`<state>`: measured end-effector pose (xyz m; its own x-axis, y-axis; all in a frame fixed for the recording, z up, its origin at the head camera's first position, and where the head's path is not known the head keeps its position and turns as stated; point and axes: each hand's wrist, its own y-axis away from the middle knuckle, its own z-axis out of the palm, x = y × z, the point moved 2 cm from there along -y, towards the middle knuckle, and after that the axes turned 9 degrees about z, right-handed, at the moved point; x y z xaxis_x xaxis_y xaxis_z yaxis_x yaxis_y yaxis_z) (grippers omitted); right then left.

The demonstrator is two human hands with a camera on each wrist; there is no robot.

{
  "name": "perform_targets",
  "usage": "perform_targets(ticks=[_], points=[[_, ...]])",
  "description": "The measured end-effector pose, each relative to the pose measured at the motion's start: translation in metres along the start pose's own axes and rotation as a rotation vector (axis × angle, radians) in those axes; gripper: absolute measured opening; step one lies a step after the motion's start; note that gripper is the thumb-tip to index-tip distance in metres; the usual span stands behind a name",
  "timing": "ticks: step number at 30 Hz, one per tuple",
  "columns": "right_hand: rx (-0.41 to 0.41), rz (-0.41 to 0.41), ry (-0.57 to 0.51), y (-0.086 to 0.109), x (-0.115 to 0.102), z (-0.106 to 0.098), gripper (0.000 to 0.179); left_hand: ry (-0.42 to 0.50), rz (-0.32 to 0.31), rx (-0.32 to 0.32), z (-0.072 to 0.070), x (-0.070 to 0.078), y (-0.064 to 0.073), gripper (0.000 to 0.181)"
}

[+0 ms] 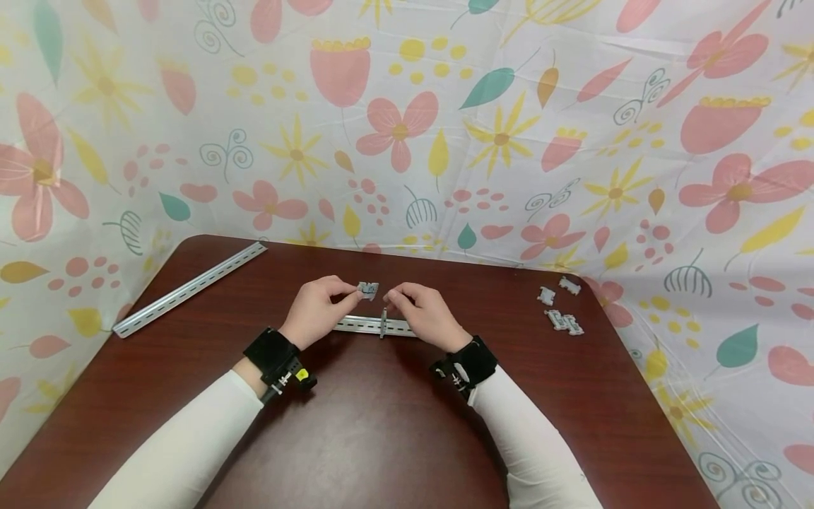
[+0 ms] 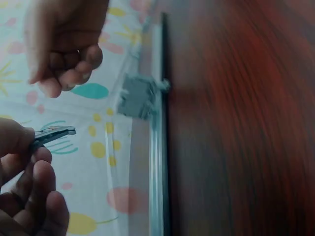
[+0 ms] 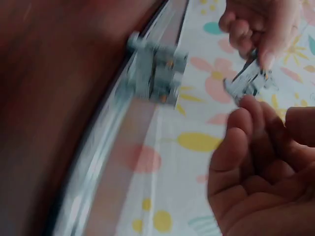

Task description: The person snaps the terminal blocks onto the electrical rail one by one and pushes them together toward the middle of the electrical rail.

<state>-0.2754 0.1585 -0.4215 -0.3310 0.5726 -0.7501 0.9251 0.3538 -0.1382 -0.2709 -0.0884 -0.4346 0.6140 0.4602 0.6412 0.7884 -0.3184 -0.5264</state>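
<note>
My left hand pinches a grey DIN-rail terminal block between thumb and fingers, held up over the table. Below it lies a slotted metal DIN rail. Another terminal block stands upright across that rail; the right wrist view shows this mounted block with copper-coloured spots on it. Just above the mounted block is my right hand, its fingers loosely bent with nothing between them. In the left wrist view the held block appears edge-on, apart from the rail.
A second slotted rail lies slantwise at the table's left back. Several loose grey terminal blocks lie near the right back edge. A flower-patterned curtain hangs behind the dark wooden table.
</note>
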Motion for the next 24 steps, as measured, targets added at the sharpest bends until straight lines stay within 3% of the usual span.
perform_targets(ticks=[4,11,18,24], points=[[-0.061,0.103,-0.069,-0.002,0.002,0.005,0.041,-0.142,0.136,0.013,0.003,0.005,0.001,0.015],[-0.074,0.173,-0.127,-0.003,0.007,0.006,0.055,-0.313,0.328,0.021,0.008,0.012,0.003,0.011],[-0.124,0.199,-0.183,-0.005,0.009,0.008,0.064,-0.377,0.472,0.07,0.013,0.013,0.006,0.012],[-0.155,0.276,-0.308,-0.003,0.007,0.009,0.067,-0.373,0.575,0.113,0.017,0.016,0.006,0.013]])
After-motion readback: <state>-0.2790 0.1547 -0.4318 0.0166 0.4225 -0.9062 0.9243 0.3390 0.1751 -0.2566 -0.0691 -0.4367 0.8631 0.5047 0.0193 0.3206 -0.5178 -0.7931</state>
